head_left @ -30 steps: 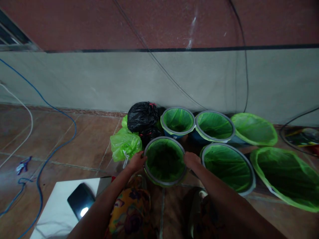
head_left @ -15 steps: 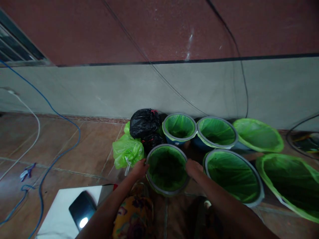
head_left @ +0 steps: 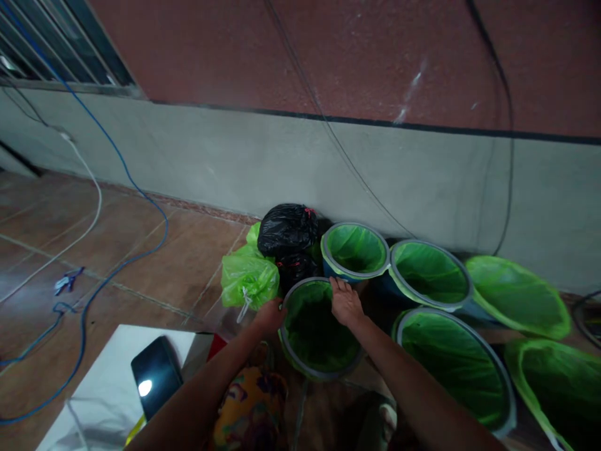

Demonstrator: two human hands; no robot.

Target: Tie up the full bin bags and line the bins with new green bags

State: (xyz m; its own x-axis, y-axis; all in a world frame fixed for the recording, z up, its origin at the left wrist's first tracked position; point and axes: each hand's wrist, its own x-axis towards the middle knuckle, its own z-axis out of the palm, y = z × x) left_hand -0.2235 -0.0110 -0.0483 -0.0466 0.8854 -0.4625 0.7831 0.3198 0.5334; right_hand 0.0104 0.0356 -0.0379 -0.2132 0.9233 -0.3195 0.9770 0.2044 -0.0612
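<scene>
A round trash bin [head_left: 323, 371] with a grey rim and a green liner stands on the floor in front of me. My left hand [head_left: 271, 315] is closed on the left side of its rim, its fingertips partly hidden. Across the opening, my right hand [head_left: 346, 302] grips the far right part of the rim, fingers bent over the edge. Left of the bin lies a tied green plastic bag [head_left: 248, 279] with white drawstrings. Two knotted black bags, an upper one [head_left: 286, 230] and a lower one [head_left: 297, 268], are piled behind it.
Several more green-lined bins stand behind and to the right, among them a grey-rimmed bin [head_left: 457, 369]. A phone [head_left: 157, 376] with its light on lies on a white box [head_left: 110, 369]. A blue cable [head_left: 145, 250] and keys [head_left: 68, 282] are on the tiled floor.
My right hand has moved from the right side of the rim to its far right part. My left hand stays on the left side. The camera view has tilted and shifted left.
</scene>
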